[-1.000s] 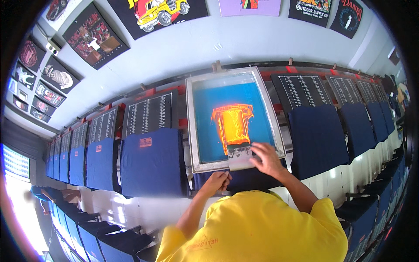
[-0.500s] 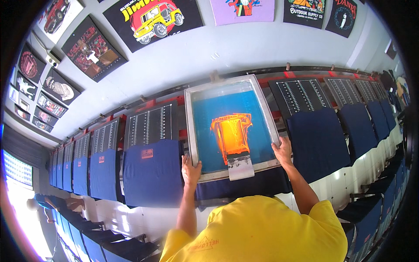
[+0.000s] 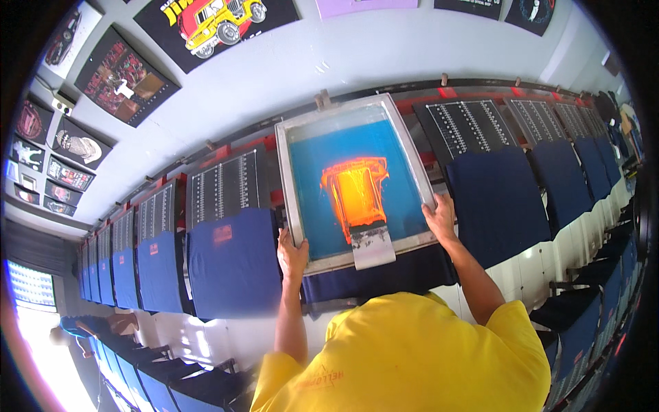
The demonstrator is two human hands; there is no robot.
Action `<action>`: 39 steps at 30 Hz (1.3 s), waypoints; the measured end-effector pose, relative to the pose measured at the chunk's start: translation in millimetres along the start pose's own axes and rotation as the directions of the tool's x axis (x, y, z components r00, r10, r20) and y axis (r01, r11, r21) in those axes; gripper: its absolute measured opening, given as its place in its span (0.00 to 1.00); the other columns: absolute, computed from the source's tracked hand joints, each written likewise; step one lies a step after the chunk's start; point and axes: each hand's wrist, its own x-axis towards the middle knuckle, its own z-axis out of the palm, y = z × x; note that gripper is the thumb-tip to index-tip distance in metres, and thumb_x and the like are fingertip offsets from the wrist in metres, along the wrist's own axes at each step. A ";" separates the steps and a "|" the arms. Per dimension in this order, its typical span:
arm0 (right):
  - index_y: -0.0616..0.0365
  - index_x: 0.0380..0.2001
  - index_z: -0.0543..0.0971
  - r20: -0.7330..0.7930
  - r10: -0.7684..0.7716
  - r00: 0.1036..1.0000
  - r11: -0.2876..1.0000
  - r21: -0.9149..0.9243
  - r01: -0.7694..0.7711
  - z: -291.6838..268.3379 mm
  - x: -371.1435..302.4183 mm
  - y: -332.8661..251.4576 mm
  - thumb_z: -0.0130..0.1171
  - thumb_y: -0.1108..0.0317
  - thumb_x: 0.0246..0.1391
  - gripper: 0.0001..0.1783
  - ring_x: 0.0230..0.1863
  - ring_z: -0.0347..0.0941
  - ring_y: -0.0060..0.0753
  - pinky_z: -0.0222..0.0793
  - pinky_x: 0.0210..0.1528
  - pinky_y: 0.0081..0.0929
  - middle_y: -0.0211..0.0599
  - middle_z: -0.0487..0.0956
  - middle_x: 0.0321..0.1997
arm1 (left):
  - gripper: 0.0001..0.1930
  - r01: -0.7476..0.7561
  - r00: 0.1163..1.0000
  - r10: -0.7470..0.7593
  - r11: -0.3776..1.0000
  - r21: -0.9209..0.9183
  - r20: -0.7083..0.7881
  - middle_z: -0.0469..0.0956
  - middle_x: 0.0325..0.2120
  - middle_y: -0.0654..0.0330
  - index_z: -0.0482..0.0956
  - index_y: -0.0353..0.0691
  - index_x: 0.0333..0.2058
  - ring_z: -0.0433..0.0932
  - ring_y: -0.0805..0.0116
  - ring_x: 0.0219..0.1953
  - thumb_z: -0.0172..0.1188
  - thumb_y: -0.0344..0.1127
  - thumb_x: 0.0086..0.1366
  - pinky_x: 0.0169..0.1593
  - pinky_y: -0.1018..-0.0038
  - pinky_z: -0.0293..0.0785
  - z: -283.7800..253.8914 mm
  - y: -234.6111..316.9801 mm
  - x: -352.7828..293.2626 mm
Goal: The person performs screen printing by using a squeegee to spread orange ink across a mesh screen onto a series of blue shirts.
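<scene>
Between my hands is a screen-printing frame (image 3: 287, 182) with a pale rim and blue mesh (image 3: 314, 168). Bright orange ink (image 3: 357, 196) lies wet on the middle of the mesh. A pale flat piece with dark smudges (image 3: 374, 254), perhaps a squeegee, rests across the near rim below the ink. My left hand (image 3: 293, 255) grips the near left corner, its thumb on the rim. My right hand (image 3: 440, 217) holds the right side near the lower corner. Dark navy fabric (image 3: 384, 278) shows under the frame's near edge.
Black printing boards with white scale marks (image 3: 230, 185) stand in a row on both sides, draped with navy shirts (image 3: 233, 264); shirts on the left bear small orange prints (image 3: 222, 235). Another row stands behind me. A person (image 3: 96, 326) bends at the far left.
The whole view has shifted, so the frame, boards and wall prints sit higher and farther left. Both hands keep their hold on the frame; the ink looks unchanged.
</scene>
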 end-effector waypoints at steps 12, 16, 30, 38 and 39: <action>0.61 0.57 0.73 0.502 -0.680 0.534 0.663 0.109 0.741 -66.8 -37.5 -124.3 0.72 0.56 0.46 0.37 0.65 0.65 0.47 0.65 0.65 0.42 0.43 0.70 0.65 | 0.13 -0.399 0.831 0.504 0.834 -0.381 0.234 0.81 0.51 0.50 0.83 0.35 0.47 0.78 0.53 0.57 0.64 0.28 0.64 0.61 0.62 0.73 -12.7 97.9 -70.7; 0.62 0.58 0.73 0.652 -0.634 0.416 0.598 0.072 0.798 -54.1 -31.3 -130.1 0.72 0.60 0.44 0.37 0.67 0.64 0.44 0.64 0.65 0.39 0.42 0.70 0.66 | 0.16 -0.530 0.740 0.620 0.776 -0.342 0.260 0.78 0.53 0.48 0.79 0.36 0.53 0.76 0.50 0.57 0.58 0.26 0.66 0.61 0.60 0.72 -8.8 109.0 -70.6; 0.58 0.50 0.77 0.427 -0.636 0.643 0.713 0.007 0.701 -28.6 -45.1 -137.8 0.68 0.70 0.39 0.29 0.52 0.70 0.36 0.64 0.49 0.38 0.32 0.76 0.55 | 0.24 -0.632 0.767 0.617 0.774 0.039 0.175 0.77 0.55 0.54 0.73 0.37 0.54 0.75 0.62 0.59 0.54 0.22 0.57 0.56 0.58 0.61 9.6 110.2 -72.3; 0.59 0.39 0.78 0.271 -0.677 0.685 0.702 -0.042 0.711 26.0 53.4 -147.1 0.62 0.74 0.43 0.16 0.48 0.73 0.39 0.66 0.46 0.40 0.35 0.79 0.44 | 0.22 -0.720 0.692 0.719 0.684 0.118 0.056 0.80 0.42 0.56 0.76 0.40 0.50 0.82 0.62 0.41 0.55 0.23 0.54 0.50 0.58 0.64 38.8 108.2 40.8; 0.58 0.39 0.79 0.247 -0.697 0.674 0.692 -0.014 0.721 32.3 72.4 -151.9 0.64 0.74 0.42 0.16 0.48 0.73 0.39 0.66 0.45 0.40 0.35 0.79 0.43 | 0.22 -0.694 0.720 0.691 0.711 0.113 0.071 0.80 0.42 0.56 0.76 0.41 0.50 0.82 0.61 0.40 0.55 0.23 0.54 0.50 0.58 0.64 38.4 110.1 58.6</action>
